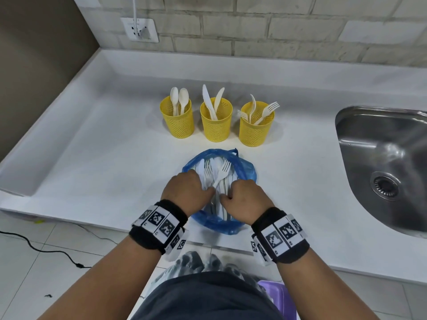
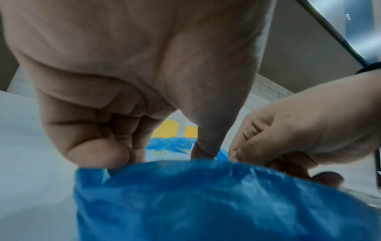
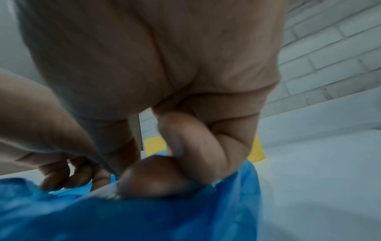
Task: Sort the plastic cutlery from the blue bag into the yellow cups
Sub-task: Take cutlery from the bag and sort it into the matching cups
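Head view shows, nearest to the camera, two forearms with black wristbands (image 1: 159, 227) that carry black-and-white marker tags. Just beyond them both hands are at the mouth of the blue bag (image 1: 245, 172), which lies on the white counter (image 1: 104, 139) close to its front edge. The left hand (image 1: 184, 190) has its fingers curled over the left side of the bag's rim, and in the left wrist view the fingertips (image 2: 98, 151) pinch the blue plastic. The right hand (image 1: 245, 197) is curled at the right side of the opening; in the right wrist view its thumb (image 3: 156, 176) presses on something white at the bag's edge, but this picture is blurred and I cannot tell if it holds a piece of cutlery or only the plastic. Inside the bag is a pile of white plastic cutlery, with one fork (image 1: 221, 174) lying on top. Farther back three yellow cups stand in a row: the left cup (image 1: 178, 121) holds spoons, the middle cup (image 1: 216, 123) holds knives, the right cup (image 1: 256, 128) holds forks. To the right is a steel sink (image 1: 381, 167). Behind everything is a brick-pattern wall with a socket (image 1: 139, 30).
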Motion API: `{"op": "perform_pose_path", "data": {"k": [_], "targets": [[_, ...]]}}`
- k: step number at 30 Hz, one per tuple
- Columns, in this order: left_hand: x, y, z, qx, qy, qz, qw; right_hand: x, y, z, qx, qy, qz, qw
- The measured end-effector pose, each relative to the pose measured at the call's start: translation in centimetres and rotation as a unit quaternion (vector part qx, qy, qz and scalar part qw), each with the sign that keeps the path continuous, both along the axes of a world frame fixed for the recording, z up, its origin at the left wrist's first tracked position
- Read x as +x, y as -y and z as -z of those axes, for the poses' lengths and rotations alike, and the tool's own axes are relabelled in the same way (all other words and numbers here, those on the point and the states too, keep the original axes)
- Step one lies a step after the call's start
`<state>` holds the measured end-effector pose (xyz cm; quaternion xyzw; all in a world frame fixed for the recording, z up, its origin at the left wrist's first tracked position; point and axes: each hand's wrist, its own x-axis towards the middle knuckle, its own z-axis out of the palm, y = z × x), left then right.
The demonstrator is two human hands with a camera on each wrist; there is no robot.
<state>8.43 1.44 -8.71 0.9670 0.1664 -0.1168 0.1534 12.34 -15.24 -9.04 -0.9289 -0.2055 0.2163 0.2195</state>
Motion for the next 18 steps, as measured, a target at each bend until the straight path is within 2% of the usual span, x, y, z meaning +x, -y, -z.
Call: {"op": "perform_pose_path", "data": {"k": [5, 9, 12, 14, 18], "targets": [[0.5, -0.3, -0.1, -0.094, -0.025, -0.048, 0.994, 0.1, -0.8, 0.3, 0.038, -0.036, 0.038, 0.998], [-0.1, -0.3, 0.0, -0.158, 0.009, -0.074, 0.985, -0.6, -1.1, 0.9, 0.061, -0.062, 0.044, 0.995], [-0.7, -0.3, 0.7, -0.203, 0.03, -0.105, 0.973, -1.3, -0.6, 1.4, 0.112, -0.151, 0.091, 0.978], [-1.1, -0.1, 1.2, -0.219, 0.018, -0.115, 0.969, -1.8, -0.3, 1.3, 0.135, -0.188, 0.108, 0.967], [-1.3, -0.2, 1.6, -0.204, -0.038, -0.112, 0.972, -1.7, 0.2, 0.9, 0.133, -0.185, 0.109, 0.968]]}}
